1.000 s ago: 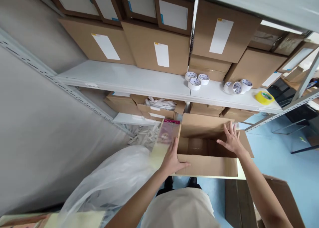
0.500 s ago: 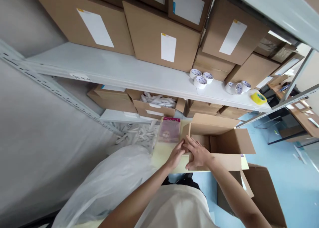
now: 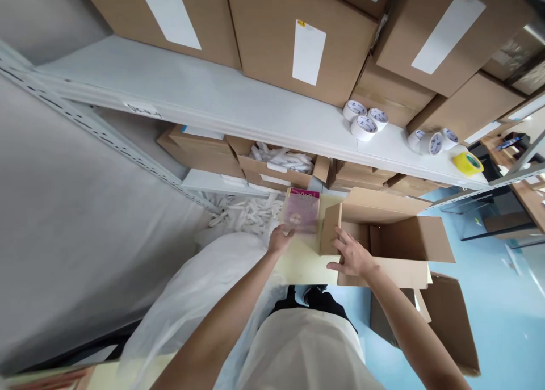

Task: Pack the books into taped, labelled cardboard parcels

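Note:
An opened cardboard box [image 3: 383,268] stands on a pale yellow surface [image 3: 306,271], its top flaps folded outward. My right hand [image 3: 355,258] rests at the box's near left corner, fingers spread by the left flap. Left of the box lies a flat, clear-wrapped packet [image 3: 300,214] with a magenta top strip. My left hand [image 3: 280,239] is at the packet's lower left corner, its fingers closed there with the thumb at the edge; the fingertips are partly hidden.
White pieces [image 3: 251,214] are heaped behind a translucent plastic bag [image 3: 204,282] at left. Above is a shelf [image 3: 255,109] with cartons, white tape rolls [image 3: 364,128] and a yellow roll [image 3: 467,163]. Another open carton [image 3: 451,327] stands on the floor at right.
My left hand has left the box's left flap and moved left to the packet. My right hand stays at the box corner with its fingers more spread. The view has shifted.

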`<state>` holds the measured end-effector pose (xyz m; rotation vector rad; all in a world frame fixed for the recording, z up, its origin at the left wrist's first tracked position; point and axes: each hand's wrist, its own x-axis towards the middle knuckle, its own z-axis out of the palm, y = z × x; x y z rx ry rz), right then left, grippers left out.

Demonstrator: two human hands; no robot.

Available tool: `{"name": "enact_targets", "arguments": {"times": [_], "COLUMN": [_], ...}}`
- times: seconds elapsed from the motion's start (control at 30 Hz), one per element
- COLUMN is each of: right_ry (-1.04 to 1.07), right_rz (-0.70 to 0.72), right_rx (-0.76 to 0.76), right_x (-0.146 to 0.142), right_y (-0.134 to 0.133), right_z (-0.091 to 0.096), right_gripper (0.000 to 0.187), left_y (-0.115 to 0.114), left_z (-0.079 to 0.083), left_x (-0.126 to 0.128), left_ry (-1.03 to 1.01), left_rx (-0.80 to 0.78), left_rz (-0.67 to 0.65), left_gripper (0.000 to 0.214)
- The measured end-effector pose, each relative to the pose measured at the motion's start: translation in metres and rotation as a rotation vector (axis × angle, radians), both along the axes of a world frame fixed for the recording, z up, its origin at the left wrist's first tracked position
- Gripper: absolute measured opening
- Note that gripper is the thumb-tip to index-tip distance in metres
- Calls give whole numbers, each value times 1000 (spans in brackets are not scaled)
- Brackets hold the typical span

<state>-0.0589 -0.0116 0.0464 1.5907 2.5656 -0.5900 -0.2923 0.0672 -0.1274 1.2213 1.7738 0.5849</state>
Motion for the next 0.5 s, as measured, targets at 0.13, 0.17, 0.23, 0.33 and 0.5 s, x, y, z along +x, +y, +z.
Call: {"name": "enact_targets", "arguments": {"times": [0.13,0.17,0.23,0.33,0.5], "right_ry": [8,8,13,23,29], "right_rz": [-1,-3,-5,6,26], "right_rx": [-9,-13,-19,-7,-1], "right_x": [1,1,2,2,3], "right_y": [-2,-2,-2,-1,1], "right_z": [0,0,-1,-2,-3], "right_gripper": [57,57,56,54,56], "left_y": [22,26,30,37,46], "left_z": [-11,-13,-16,-22,-27], "left_x": [16,20,28,33,29], "left_ry": [133,164,214,253,199], "left_rx": [-61,-81,-121,-169,-188], "left_rz": [36,51,76,97,52], "left_gripper": [44,48,53,62,63]}}
